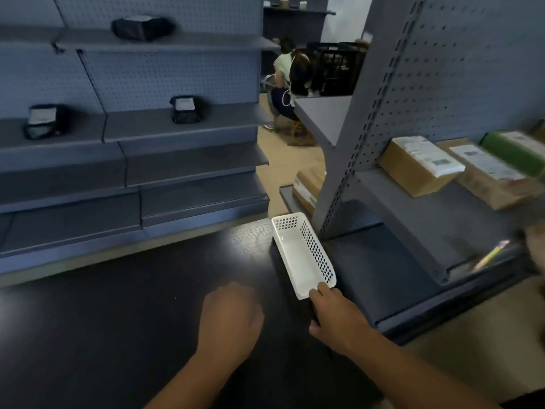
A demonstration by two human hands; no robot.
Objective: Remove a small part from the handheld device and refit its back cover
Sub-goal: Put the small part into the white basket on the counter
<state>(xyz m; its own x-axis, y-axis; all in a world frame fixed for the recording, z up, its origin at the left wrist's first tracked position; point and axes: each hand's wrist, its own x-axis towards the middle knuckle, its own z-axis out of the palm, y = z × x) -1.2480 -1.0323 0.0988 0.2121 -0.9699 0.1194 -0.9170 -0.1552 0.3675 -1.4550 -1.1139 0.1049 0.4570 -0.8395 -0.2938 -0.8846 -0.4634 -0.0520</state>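
No handheld device or back cover was visible anywhere, so I can't place the task's thing. Could have been under one of your hands or out of shot; can't tell.

Your left hand sat knuckles-up on the dark bench, fingers curled under into a loose fist. Whether it closed on something I couldn't tell; the palm faced down and hid it.

Your right hand lay palm-down at the bench's right edge, fingertips touching the near end of the white perforated basket. Fingers looked together and extended, resting on the rim rather than gripping it. A dark shape showed just under that hand's left edge; could have been the device, too dim to say.

The basket looked empty as far as I could see. It ran lengthwise away from you along the bench edge, just beside the grey shelf upright.

Handling, as a judgement only: a handheld unit of that kind would be light and rigid, with a smooth casing that slips. Take it by the long edges, thumb on one side and fingers opposite, and keep off the cover's clips, which are thin plastic and snap if levered. The small part would be easy to drop, so the basket was a sensible place to park it.

Both forearms came in low from the near edge, wrists flat.
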